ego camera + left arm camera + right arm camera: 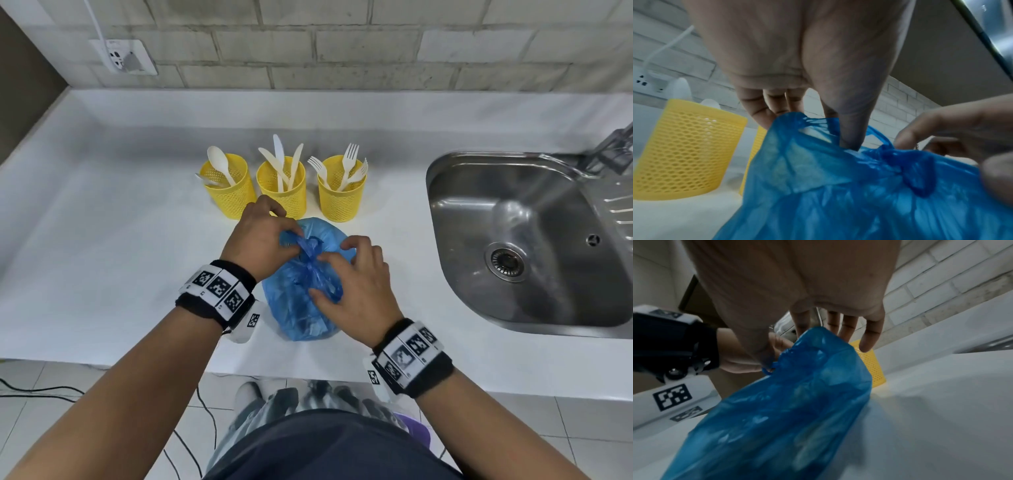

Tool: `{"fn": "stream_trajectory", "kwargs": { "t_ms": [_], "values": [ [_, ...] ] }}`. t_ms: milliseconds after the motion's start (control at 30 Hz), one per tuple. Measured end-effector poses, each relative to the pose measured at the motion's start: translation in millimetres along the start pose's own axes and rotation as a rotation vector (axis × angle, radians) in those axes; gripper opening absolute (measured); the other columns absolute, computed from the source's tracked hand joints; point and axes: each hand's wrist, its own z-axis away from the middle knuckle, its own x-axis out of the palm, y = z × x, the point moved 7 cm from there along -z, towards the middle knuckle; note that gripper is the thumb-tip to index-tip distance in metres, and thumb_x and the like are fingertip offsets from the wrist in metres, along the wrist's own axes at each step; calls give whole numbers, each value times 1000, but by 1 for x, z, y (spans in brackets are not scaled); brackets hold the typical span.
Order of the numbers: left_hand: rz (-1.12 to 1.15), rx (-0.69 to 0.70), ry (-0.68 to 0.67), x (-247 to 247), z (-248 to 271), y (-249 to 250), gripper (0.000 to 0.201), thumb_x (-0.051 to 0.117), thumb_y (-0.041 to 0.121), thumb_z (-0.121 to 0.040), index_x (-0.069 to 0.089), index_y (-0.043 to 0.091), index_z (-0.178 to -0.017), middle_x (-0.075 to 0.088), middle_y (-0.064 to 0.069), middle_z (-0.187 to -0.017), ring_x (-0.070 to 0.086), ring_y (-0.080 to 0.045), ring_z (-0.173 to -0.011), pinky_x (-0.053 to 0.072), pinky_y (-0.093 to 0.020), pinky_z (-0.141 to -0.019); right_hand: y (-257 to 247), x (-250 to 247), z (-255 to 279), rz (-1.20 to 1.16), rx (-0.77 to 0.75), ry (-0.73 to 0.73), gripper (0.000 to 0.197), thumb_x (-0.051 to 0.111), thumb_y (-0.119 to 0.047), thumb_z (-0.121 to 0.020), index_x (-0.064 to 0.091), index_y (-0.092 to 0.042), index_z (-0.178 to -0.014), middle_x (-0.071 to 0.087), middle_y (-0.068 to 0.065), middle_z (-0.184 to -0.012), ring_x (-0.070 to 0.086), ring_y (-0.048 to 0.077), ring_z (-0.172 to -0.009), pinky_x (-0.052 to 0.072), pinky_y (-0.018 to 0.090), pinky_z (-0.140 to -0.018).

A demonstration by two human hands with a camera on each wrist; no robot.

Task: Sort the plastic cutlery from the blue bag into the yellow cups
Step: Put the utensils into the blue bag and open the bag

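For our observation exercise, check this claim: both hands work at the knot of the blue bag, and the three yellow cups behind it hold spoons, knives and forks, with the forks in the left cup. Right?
One slip: the head view shows the forks in the right yellow cup; the left yellow cup holds spoons. The rest stands: left hand and right hand work at the blue bag knot.

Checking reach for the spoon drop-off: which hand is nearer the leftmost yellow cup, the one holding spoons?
Left. The left hand pinches the blue bag's knot just in front of the spoon cup; the right hand sits farther right and nearer the counter's front edge.
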Motion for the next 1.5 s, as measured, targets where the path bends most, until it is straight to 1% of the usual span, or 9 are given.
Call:
{"fn": "stream_trajectory", "kwargs": {
  "t_ms": [367, 500, 600, 733, 867, 1000, 1133, 1333, 1500],
  "values": [
    [207, -115, 216, -44, -30, 7, 6, 73, 21, -88, 74, 23, -94, 59, -2, -106, 59, -15, -81, 40, -8, -74, -22, -9, 16, -49, -197, 94, 6, 70, -21, -82, 71, -25, -86, 52, 2, -115, 48, 29, -104, 44, 44, -79],
    [338, -196, 271, -60, -36, 3, 12, 67, 26, -83, 76, 26, -91, 70, 1, -100, 62, -10, -87, 48, -18, -79, -24, -10, 33, -13, -272, 6, 9, 69, -20, -77, 73, -27, -79, 53, 2, -117, 44, 28, -105, 43, 43, -82],
    [385, -268, 295, -73, -38, 0, 13, 64, 17, -87, 74, 25, -90, 65, 2, -83, 54, -2, -69, 38, -5, -62, -24, -9, 47, 1, -302, -74, 7, 68, -25, -78, 73, -25, -73, 54, 2, -120, 46, 29, -109, 44, 46, -84],
    [409, -393, 95, -75, -35, -7, 17, 72, 29, -90, 66, 25, -105, 62, 2, -74, 52, -3, -52, 45, -24, -59, -23, -11, 65, -35, -340, -205, 9, 65, -26, -71, 73, -27, -68, 53, -4, -127, 44, 27, -117, 41, 46, -96],
    [312, -368, -133, -79, -14, 1, 58, 84, 43, -80, 52, 30, -127, 65, -1, -84, 59, -15, -64, 48, -31, -63, -17, -29, 69, -168, -313, -171, 20, 62, -23, -71, 76, -29, -85, 50, -1, -133, 40, 24, -124, 40, 41, -103],
    [241, -390, -26, -85, 16, 5, 69, 85, 45, -78, 46, 25, -131, 60, 0, -82, 57, -11, -70, 42, -28, -61, -12, -55, 52, -320, -176, -13, 40, 51, -20, -79, 68, -22, -115, 43, -1, -130, 42, 19, -119, 37, 28, -105],
    [245, -454, -10, -56, 61, 4, 59, 80, 59, -76, 52, 20, -111, 67, 0, -76, 63, -13, -71, 45, -32, -64, -12, -70, 21, -390, -67, 117, 50, 58, -17, -83, 56, -20, -133, 40, -1, -130, 47, 20, -126, 47, 40, -104],
    [163, -504, -382, 9, 110, -2, 72, 57, 82, -78, 61, 11, -74, 64, 0, -68, 58, -13, -65, 41, -30, -63, -30, -66, -35, -287, -55, 146, 94, 75, -32, -80, 25, -24, -159, 34, 7, -142, 42, 28, -131, 46, 41, -106],
    [168, -395, -589, 36, 130, 7, 59, 61, 70, -86, 68, 21, -54, 66, 12, -55, 59, 0, -54, 45, -24, -63, -68, -50, -79, 84, -206, 111, 95, 70, -41, -81, 22, -25, -162, 48, 13, -134, 46, 37, -116, 47, 50, -95]
  ]
}}
